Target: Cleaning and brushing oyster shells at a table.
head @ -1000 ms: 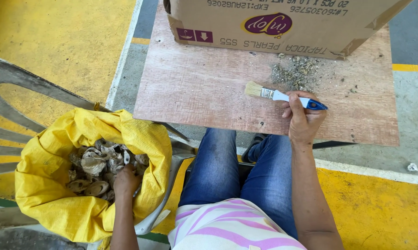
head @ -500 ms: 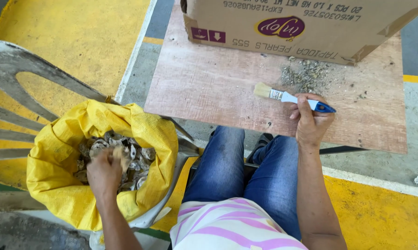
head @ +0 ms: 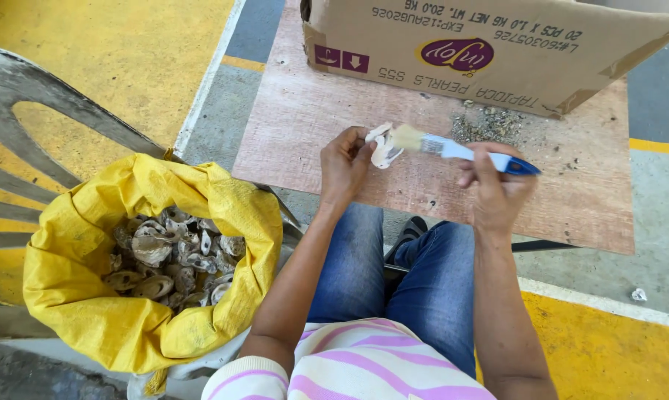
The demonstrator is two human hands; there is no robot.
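Left hand (head: 343,163) fingers pinch pale shell (head: 383,148); right hand (head: 493,189) fingers grip blue-handled brush (head: 460,150), bristles touching shell.

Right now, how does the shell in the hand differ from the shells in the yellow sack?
The held shell looks pale and whitish; the sack shells look grey-brown and dull. The held shell is single, at the brush; the others lie heaped in the yellow sack. Both look similarly shaped.

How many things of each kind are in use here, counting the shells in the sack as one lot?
Paintbrush, in the right hand: 1
Shell held in the left hand: 1
Yellow sack of shells: 1
Cardboard box: 1
Wooden board: 1
Grey chair: 1
Total: 6
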